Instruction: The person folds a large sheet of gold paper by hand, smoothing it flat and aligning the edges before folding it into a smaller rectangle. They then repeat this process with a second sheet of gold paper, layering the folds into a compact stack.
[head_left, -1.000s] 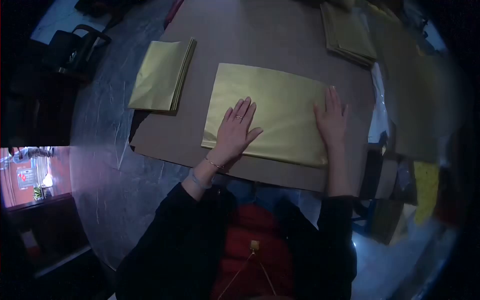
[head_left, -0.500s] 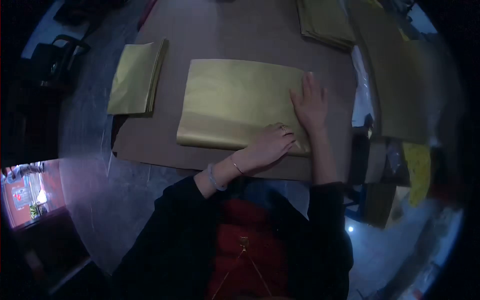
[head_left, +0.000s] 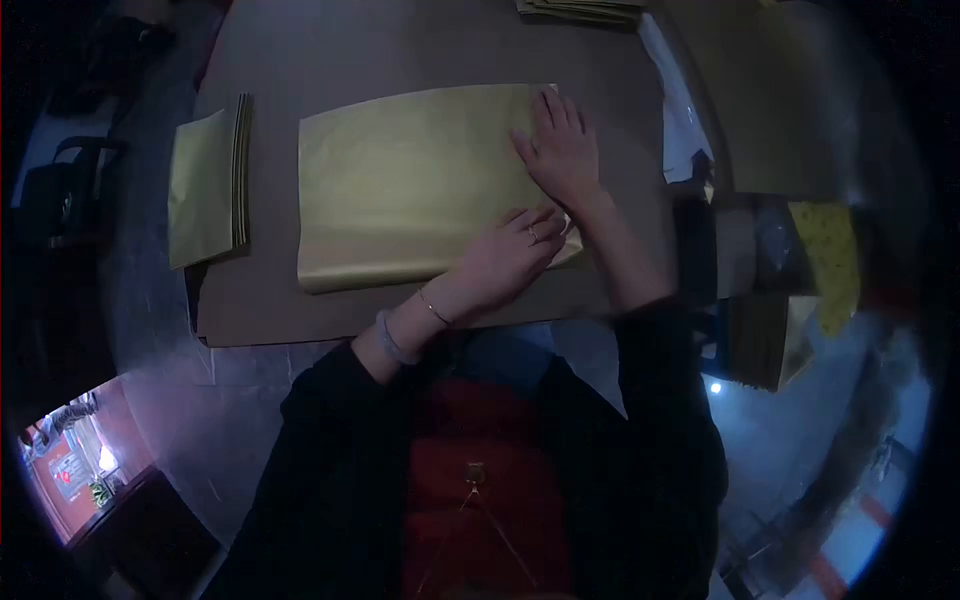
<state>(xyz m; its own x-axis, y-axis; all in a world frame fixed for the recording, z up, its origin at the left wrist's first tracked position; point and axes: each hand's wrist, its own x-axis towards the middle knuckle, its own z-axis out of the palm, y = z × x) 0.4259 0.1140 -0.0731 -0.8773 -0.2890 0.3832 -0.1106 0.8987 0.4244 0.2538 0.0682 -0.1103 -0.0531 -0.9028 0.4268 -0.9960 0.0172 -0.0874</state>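
Note:
A wide gold paper sheet (head_left: 410, 170) lies on a brown board (head_left: 260, 310), with a rounded fold along its near edge. My right hand (head_left: 562, 160) presses flat on the sheet's right end, fingers spread. Close below it, my left hand (head_left: 505, 255) has its fingers curled at the near right corner and closed on the paper. That corner looks slightly lifted and creased. The left fingertips are partly hidden. A ring shows on the left hand, and two bracelets circle that wrist.
To the left stands a stack of folded gold paper (head_left: 205, 190), at the board's edge. Another gold stack (head_left: 585, 10) lies at the far side. On the right are a brown surface (head_left: 780, 120), a yellow piece (head_left: 828, 260) and a box-like bundle (head_left: 760, 345).
The view has turned, so the board and sheet appear further left and slightly rotated. My left fingers have shifted up closer to my right hand, which stays flat on the sheet.

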